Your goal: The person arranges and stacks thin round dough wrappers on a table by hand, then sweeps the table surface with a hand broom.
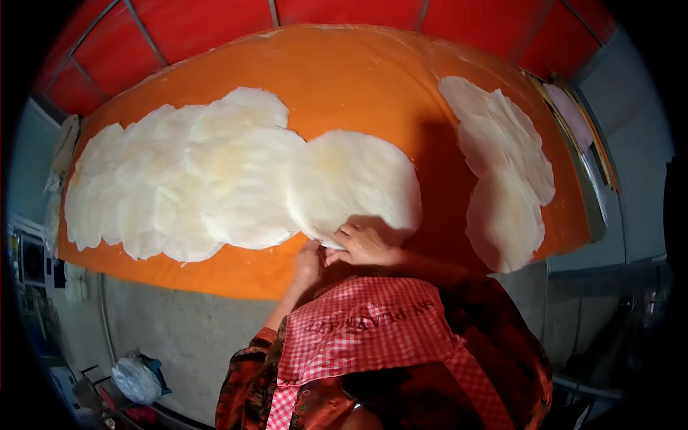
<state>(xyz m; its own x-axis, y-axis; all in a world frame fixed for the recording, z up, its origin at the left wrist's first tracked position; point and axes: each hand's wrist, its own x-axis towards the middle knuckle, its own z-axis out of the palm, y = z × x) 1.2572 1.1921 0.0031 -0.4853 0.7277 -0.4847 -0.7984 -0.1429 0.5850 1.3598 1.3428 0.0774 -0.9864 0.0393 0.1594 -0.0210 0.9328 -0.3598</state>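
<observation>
A thin, round, white sheet [358, 175], perhaps dough, lies on the orange cloth [358, 72] in front of me. Its near edge is between the fingers of my right hand [362, 245], which are bent and closed on it. Close beside, my left hand [309, 264] has its fingertips pressed together at the same edge, partly hidden by the sheet and the other hand. To the left, a wide patch of overlapping white sheets [172, 179] touches this one. Another group of overlapping sheets [505, 179] lies at the right.
Red panels [344, 13] with metal bars run behind the table. Flat boards [573, 118] lean along the right edge. A clear plastic bag [136, 380] sits low at the left on the concrete floor side. My checked apron [365, 330] is close to the table's front edge.
</observation>
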